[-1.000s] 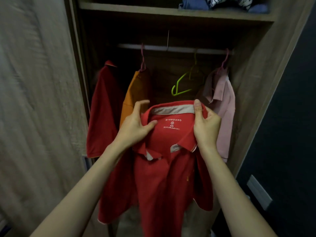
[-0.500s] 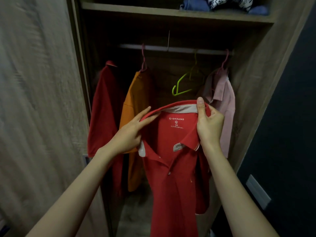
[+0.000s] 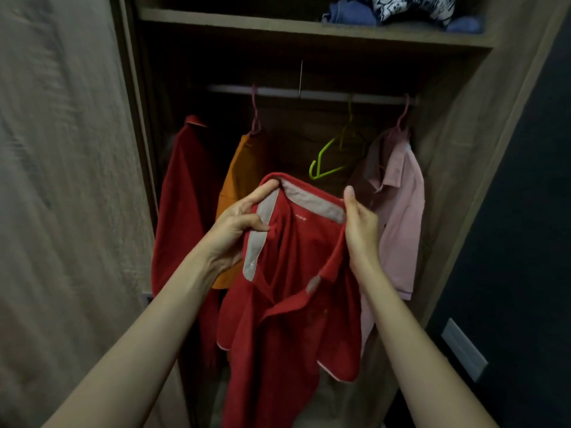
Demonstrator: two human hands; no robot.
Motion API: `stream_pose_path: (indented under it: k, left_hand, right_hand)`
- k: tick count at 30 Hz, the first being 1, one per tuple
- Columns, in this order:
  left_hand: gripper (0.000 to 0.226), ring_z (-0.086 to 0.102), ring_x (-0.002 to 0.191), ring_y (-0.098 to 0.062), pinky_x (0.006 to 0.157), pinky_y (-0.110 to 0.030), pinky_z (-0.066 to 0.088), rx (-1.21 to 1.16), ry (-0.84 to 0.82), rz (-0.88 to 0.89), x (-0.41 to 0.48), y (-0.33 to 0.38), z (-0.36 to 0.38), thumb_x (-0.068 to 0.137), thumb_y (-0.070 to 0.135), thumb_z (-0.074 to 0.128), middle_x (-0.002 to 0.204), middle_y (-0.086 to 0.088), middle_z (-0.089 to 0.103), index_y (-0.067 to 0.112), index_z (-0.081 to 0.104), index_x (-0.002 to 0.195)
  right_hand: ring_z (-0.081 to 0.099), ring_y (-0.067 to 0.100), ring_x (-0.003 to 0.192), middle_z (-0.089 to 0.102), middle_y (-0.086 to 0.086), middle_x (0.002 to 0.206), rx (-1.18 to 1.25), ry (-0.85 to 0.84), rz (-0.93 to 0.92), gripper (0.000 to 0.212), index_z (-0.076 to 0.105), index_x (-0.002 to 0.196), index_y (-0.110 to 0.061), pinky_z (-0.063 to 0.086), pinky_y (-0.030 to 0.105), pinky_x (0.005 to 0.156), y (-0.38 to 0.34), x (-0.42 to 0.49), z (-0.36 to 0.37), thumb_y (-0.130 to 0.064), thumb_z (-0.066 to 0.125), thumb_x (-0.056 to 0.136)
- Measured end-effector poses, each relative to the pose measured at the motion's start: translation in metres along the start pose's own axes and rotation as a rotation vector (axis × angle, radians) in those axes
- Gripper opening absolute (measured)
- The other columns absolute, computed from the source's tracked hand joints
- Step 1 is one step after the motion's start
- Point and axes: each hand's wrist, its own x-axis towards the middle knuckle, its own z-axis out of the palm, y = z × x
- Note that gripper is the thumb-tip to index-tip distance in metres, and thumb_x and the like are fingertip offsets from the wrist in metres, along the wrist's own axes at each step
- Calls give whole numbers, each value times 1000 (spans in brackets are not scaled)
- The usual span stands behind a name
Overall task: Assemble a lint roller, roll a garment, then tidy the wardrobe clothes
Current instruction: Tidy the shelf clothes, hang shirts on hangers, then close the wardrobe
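Observation:
I hold a red polo shirt [image 3: 287, 319] up in front of the open wardrobe. My left hand [image 3: 239, 225] pinches the left side of its collar, where the grey inner band is folded outward. My right hand [image 3: 360, 227] grips the right side of the collar. The shirt's body hangs down between my forearms. Behind the collar an empty lime-green hanger [image 3: 329, 159] hangs on the rail [image 3: 309, 94]. No lint roller is in view.
On the rail hang a dark red shirt [image 3: 182, 205], an orange shirt [image 3: 244, 177] and a pink shirt [image 3: 398, 211]. Folded clothes [image 3: 398, 10] lie on the upper shelf. The wardrobe door [image 3: 61, 211] stands at my left, a dark wall [image 3: 519, 242] at my right.
My left hand went from an open touch at the collar's left edge to pinching it and turning the grey band outward. The collar opening has spread wider; the right hand kept its grip.

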Motion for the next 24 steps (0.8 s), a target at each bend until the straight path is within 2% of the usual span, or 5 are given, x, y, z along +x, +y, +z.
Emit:
stream_pose_path:
  k: [5,11,15,19,24]
  left_hand:
    - [83,55,129,-17,107,-25,43,-3,90,25,22,6,-9,68,-17,43,141,-6,56,8,42,147]
    - [78,48,135,-16,104,-20,45,81,113,50,42,22,-22,76,-22,35,148,-7,48,9,43,147]
    - [77,56,124,-9,94,-14,51,108,159,64,49,29,-32,75,-22,35,143,-4,54,8,46,145]
    - [78,58,123,-9,98,-17,49,135,154,51,49,35,-40,72,-20,40,140,-4,56,8,46,145]
    - [78,57,122,-5,94,-13,50,195,160,52,49,36,-46,75,-23,34,138,1,57,9,46,145]
  right_hand:
    - [62,12,91,66,7,112,172,-120,154,50,57,127,-5,44,21,69,9,69,28,-39,31,102]
    - [48,31,127,46,21,140,352,27,200,48,43,136,0,43,34,99,8,160,62,-32,41,100]
    - [61,15,67,59,10,85,390,51,324,28,57,101,-9,50,19,56,5,189,80,-35,45,99]
    - [57,10,42,65,3,53,439,6,383,18,51,100,-9,44,20,40,8,202,91,-27,46,99]
    - [29,1,31,42,-6,54,371,-8,300,30,56,104,-7,17,17,36,4,204,86,-31,38,102]
